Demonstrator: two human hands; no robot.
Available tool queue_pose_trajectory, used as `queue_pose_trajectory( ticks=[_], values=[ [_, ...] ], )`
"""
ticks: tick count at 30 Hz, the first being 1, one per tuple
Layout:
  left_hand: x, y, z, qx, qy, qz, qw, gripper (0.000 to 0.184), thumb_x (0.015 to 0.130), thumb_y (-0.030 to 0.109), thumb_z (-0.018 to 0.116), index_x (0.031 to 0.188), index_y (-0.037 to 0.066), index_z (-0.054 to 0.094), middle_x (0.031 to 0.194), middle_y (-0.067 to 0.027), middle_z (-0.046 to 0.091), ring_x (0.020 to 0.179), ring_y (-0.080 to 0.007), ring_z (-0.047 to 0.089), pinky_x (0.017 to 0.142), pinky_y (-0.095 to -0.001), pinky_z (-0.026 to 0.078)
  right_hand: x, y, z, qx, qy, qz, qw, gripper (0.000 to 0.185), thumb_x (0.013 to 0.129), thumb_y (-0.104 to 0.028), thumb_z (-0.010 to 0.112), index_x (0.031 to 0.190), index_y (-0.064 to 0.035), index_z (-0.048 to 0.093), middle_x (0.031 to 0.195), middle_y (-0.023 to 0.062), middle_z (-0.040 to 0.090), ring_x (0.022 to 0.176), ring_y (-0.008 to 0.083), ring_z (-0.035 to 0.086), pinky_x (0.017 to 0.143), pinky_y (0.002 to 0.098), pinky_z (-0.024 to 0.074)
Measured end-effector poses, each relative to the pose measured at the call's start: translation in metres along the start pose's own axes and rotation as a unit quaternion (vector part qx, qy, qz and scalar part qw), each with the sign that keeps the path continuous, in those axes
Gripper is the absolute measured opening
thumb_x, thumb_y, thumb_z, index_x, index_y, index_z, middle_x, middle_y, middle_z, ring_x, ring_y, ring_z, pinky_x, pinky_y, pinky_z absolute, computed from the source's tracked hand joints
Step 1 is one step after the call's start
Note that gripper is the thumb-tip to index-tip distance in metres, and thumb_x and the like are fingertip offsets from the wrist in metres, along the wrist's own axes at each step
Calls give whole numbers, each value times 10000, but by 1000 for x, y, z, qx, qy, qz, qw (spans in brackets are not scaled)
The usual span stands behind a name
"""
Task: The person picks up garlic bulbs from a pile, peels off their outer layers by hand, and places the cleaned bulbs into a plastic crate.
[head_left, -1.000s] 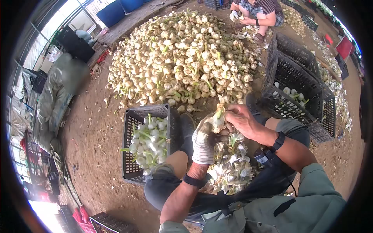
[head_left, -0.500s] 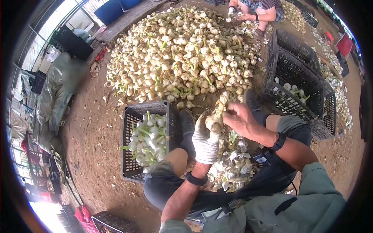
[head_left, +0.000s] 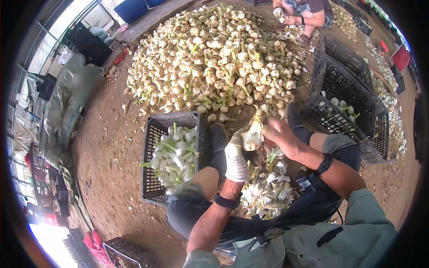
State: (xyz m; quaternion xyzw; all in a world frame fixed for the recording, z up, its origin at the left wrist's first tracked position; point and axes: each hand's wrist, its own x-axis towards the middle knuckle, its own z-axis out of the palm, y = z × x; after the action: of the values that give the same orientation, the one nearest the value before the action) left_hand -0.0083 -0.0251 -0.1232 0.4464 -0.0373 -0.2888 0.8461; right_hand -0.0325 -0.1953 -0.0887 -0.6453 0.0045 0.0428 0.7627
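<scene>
A garlic bulb point(head_left: 253, 139) with its dry stalk upward is held between my two hands above my lap. My left hand point(head_left: 236, 161), in a white knit glove, is closed around the bulb's left side. Bare, my right hand point(head_left: 281, 137) is closed at the bulb's right side, by the skin and stalk; its fingertips are partly hidden. Below the hands lies a heap of loose garlic skins point(head_left: 268, 190) between my legs. To the left, a black crate point(head_left: 147, 134) contains peeled white garlic bulbs point(head_left: 174, 154) with green stems.
A large pile of unpeeled garlic point(head_left: 210, 58) covers the ground ahead. Black crates point(head_left: 330, 120) stand at the right, one with a few white bulbs inside. At the back, another person point(head_left: 308, 15) handles garlic. Covered bundles point(head_left: 62, 120) lie on the left.
The bulb has turned in my hands, and more of its pale side now shows. My right hand has shifted slightly right and down. The whole view has shifted a little.
</scene>
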Motion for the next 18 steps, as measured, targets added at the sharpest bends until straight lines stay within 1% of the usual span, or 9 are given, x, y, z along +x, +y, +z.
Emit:
queue_pose_trajectory(
  ticks=[2,5,7,8,9,11,13,15,18],
  values=[
    [1,-2,3,35,22,14,999,529,986,495,434,1192,30,578,918,-48,651,753,-97,608,605,-243,498,-2,-7,7,-80,19,-4,997,455,930,-432,615,997,18,633,773,36,629,542,64,516,470,236,411],
    [5,-11,19,100,80,86,988,642,940,563,486,1324,49,481,938,-58,649,809,-119,643,678,-253,538,-2,-3,-2,-151,38,2,988,362,951,-338,613,936,21,661,669,23,602,541,60,509,470,239,411],
    [-1,-7,32,344,106,258,897,681,943,549,498,1395,50,394,971,-65,638,891,-130,633,776,-260,526,0,4,-4,-164,65,-16,984,292,959,-252,612,886,23,676,590,17,566,518,60,501,447,240,400],
    [5,-16,28,388,131,305,860,730,924,571,512,1409,44,373,972,-80,637,787,-138,636,656,-253,534,2,17,-9,-154,62,-57,984,283,956,-242,616,887,25,675,586,18,564,501,59,497,433,239,392],
    [4,-11,28,389,131,304,860,730,924,571,512,1409,44,373,972,-80,637,787,-138,636,656,-253,534,3,23,-11,-144,59,-98,983,275,954,-232,620,887,28,675,582,19,562,483,58,492,419,239,384],
    [-2,10,32,62,53,64,995,745,901,612,497,1378,45,421,887,-76,631,626,-132,589,483,-250,481,-6,-9,-1,-122,34,-31,991,246,952,-212,621,915,25,672,602,16,573,469,56,492,405,234,377],
    [-5,24,32,-198,-41,-118,972,796,902,701,340,1353,56,457,833,-91,643,445,-97,481,374,-221,394,-7,-12,1,13,29,1,999,229,954,-204,617,940,18,670,637,10,591,474,53,501,410,220,391],
    [-2,25,28,-198,-118,-101,968,762,914,684,374,1340,60,469,848,-84,649,507,-99,540,423,-221,448,-5,-12,1,46,15,15,999,249,947,-227,628,1037,4,644,746,14,620,529,54,532,411,209,399],
    [0,27,38,-82,-42,-51,994,723,920,658,424,1325,61,480,937,-92,659,632,-104,609,508,-225,505,-7,-12,8,42,12,-10,999,367,928,-275,657,1184,-28,566,938,36,642,678,62,578,459,199,429]
  ],
)
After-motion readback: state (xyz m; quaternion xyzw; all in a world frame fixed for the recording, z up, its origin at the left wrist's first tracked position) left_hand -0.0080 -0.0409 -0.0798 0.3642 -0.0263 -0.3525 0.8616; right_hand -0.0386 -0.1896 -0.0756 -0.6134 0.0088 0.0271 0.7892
